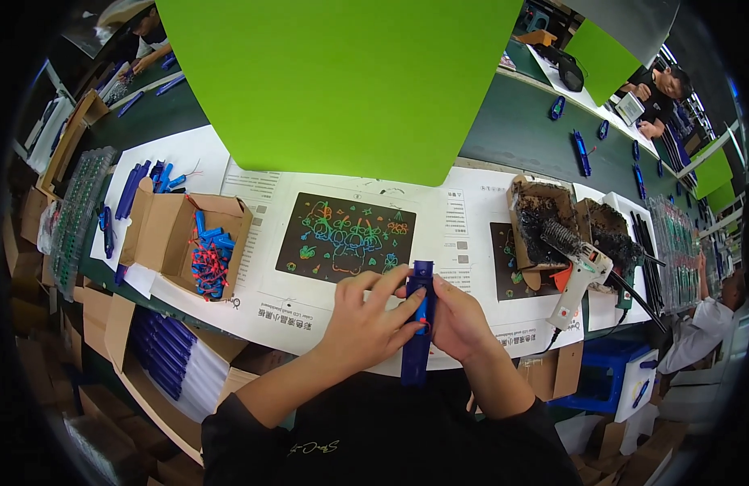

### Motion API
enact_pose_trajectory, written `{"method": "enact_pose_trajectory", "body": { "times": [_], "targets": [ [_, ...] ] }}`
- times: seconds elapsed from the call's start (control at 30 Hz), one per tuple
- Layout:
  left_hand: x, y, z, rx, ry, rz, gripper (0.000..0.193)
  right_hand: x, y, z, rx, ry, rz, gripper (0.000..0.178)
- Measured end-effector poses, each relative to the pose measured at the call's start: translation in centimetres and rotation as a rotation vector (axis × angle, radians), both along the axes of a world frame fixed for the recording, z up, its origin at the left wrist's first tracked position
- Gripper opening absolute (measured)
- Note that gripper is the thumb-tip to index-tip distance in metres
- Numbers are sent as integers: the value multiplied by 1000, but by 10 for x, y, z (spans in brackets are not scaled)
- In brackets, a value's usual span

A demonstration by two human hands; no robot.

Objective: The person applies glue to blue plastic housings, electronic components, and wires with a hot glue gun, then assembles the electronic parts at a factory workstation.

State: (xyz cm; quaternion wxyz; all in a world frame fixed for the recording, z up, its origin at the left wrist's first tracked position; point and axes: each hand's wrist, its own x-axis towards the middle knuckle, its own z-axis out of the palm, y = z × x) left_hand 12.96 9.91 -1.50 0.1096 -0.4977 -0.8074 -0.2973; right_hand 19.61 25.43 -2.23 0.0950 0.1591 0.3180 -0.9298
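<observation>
My two hands hold a long dark blue plastic housing (pixel 416 356) upright in front of my chest, over the near edge of the table. My left hand (pixel 368 317) has its fingertips on the front of the housing. A lighter blue cylinder, apparently a battery with a bit of red, shows under those fingers. My right hand (pixel 465 322) grips the housing from the right side, its thumb along the upper part. To the left stands an open cardboard box (pixel 165 223) with several blue batteries (pixel 212 257) and red wires.
A white glue gun (pixel 581 283) leans on a soiled cardboard box (pixel 543 263) at right. Printed sheets (pixel 265 312) cover the table. A green panel (pixel 334 89) stands ahead. Blue housings (pixel 160 352) fill a carton at lower left. Co-workers sit beyond a bench with more blue parts.
</observation>
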Motion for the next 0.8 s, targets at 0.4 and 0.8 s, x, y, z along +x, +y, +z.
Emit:
{"method": "enact_pose_trajectory", "body": {
  "times": [0.4, 0.8],
  "targets": [
    [1, 19, 1, 206, -266, -100, 38, -6, 7, -1, 214, -46, -256, 31],
    [-18, 27, 18, 167, 95, -414, 14, -48, 45, 32, 330, -27, -571, 29]
  ]
}}
